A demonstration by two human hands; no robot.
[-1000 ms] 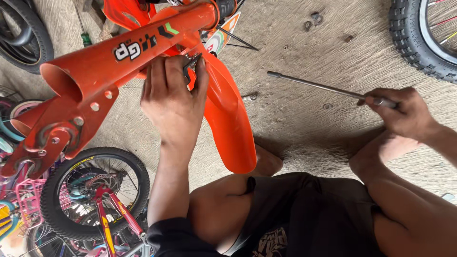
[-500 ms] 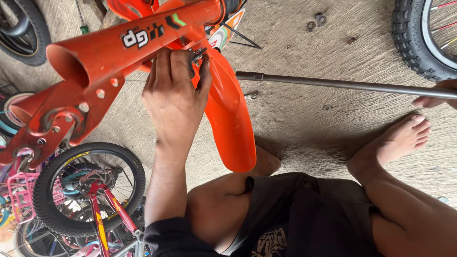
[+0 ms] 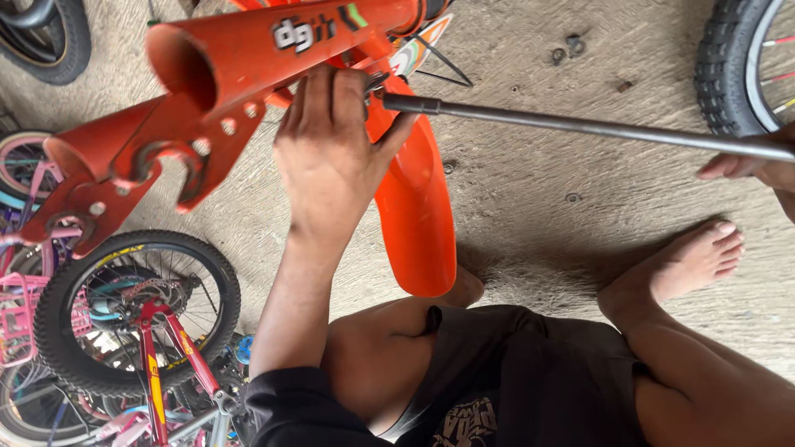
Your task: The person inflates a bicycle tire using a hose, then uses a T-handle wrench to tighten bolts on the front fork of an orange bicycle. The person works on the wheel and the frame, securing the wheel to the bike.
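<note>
A long metal rod meets the orange bike frame above the orange mudguard. The left hand grips the frame, fingers clamped; the right hand holds the rod's far end over the concrete floor.

Soft even daylight, faint shadows, sharp focus, no glare

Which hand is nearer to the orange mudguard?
Left. The left hand rests on the frame, touching the orange mudguard; the right hand holds the long rod's far end.
</note>
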